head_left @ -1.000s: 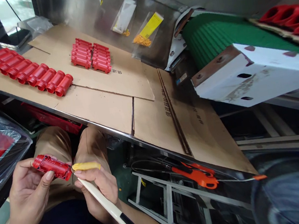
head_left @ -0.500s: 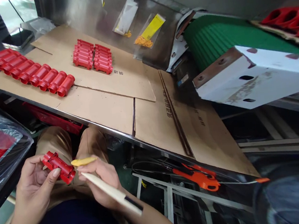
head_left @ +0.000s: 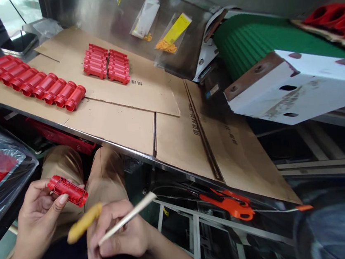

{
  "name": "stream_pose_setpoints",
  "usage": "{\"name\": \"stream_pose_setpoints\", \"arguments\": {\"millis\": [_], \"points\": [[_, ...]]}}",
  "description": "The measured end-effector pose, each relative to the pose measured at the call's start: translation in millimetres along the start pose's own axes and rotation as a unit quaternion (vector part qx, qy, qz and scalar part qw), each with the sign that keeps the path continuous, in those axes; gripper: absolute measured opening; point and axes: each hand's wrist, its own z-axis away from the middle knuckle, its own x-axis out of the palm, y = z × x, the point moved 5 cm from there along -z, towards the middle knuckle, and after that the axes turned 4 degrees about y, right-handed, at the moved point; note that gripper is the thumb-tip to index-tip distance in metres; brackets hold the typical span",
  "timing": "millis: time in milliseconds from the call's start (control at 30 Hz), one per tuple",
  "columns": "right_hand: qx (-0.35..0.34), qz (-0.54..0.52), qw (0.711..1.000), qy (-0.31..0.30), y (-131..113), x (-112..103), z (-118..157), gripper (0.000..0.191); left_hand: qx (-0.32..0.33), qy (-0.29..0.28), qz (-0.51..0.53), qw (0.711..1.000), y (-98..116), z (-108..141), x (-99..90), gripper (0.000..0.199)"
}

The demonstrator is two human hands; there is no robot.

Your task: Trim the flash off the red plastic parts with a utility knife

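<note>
My left hand is closed on a red plastic part, thumb across its near side, above my lap. Just right of it, my right hand pinches a thin pale stick that points up and right. A yellow finger cover, blurred by motion, extends from this hand toward the lower left; its exact fit on a finger is unclear. The right hand is apart from the red part.
Cardboard covers the bench, with a row of red parts and a stacked group. A phone lies back left. An orange air gun hangs by the front edge. A green conveyor stands right.
My right hand has moved down and away from the red part, and its stick has swung to point up and right. The red part has turned slightly in my left hand.
</note>
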Motion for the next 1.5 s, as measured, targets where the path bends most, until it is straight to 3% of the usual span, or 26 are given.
{"name": "stream_pose_setpoints", "arguments": {"millis": [100,133,200,333,900,1367,1500], "points": [[-0.11,0.217,0.958,0.153,-22,-19,-2,0.01,-0.04,-0.027,0.016,0.999,-6,-1,-2.4,0.023],[-0.141,0.253,0.941,0.175,-26,-19,-3,0.011,-0.038,-0.039,0.013,0.998,-6,0,-1.3,0.022],[-0.198,0.302,0.914,0.185,-28,-13,-5,0.017,-0.021,-0.059,0.004,0.998,-2,3,3.1,0.018],[-0.238,0.313,0.904,0.168,-20,2,-9,0.022,0.023,-0.066,-0.022,0.997,12,8,12.2,0.012],[-0.23,0.3,0.911,0.165,-18,6,-9,0.026,0.063,-0.057,-0.054,0.995,18,10,14.4,0.014],[-0.214,0.297,0.915,0.171,-20,3,-6,0.024,0.042,-0.063,-0.024,0.997,17,7,19.6,0.013],[-0.17,0.29,0.929,0.154,-16,2,-6,0.016,0.021,-0.058,-0.019,0.998,12,9,16.9,0.016]]}}
